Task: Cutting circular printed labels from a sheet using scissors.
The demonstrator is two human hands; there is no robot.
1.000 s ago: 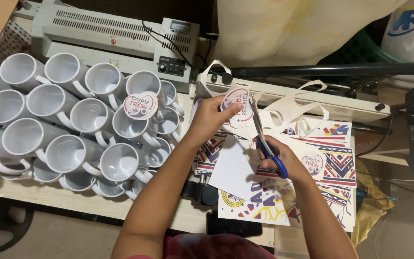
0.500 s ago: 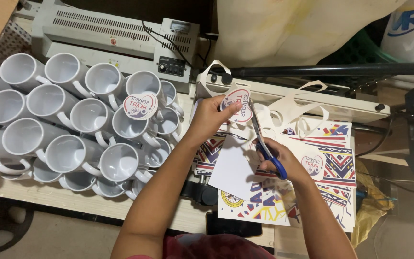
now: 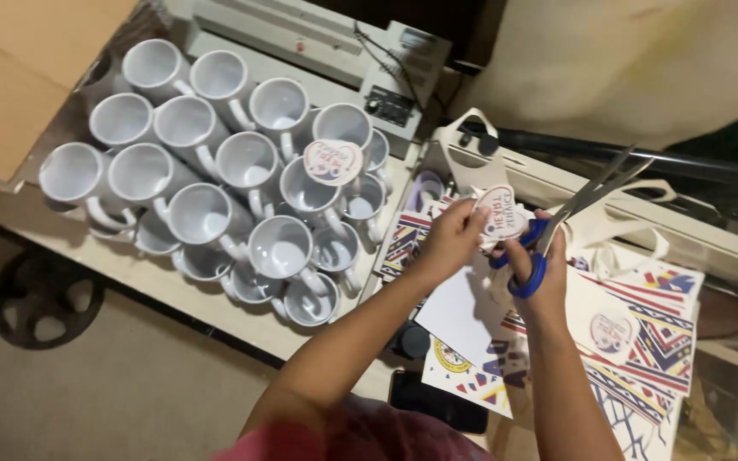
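Blue-handled steel scissors (image 3: 557, 230) sit in the right hand (image 3: 540, 256), fingers through the loops, blades open and pointing toward the upper right of the frame. The left hand (image 3: 453, 237) pinches a small heart-shaped printed paper cutout (image 3: 503, 213) at the centre of the frame, just beside the scissor handles, so both hands are closed, one on the paper, one on the tool. Below them lie a blank white sheet (image 3: 463, 312) and colourful patterned printed sheets (image 3: 642, 341). White ceramic mugs (image 3: 215, 188) crowd the left of the frame, one carrying a similar heart-shaped sticker (image 3: 332, 162). A grey laminating machine (image 3: 318, 43) sits at the top. Trimming cleanly seems to call for turning the paper into the blades with the left hand, rather than swinging the scissors.
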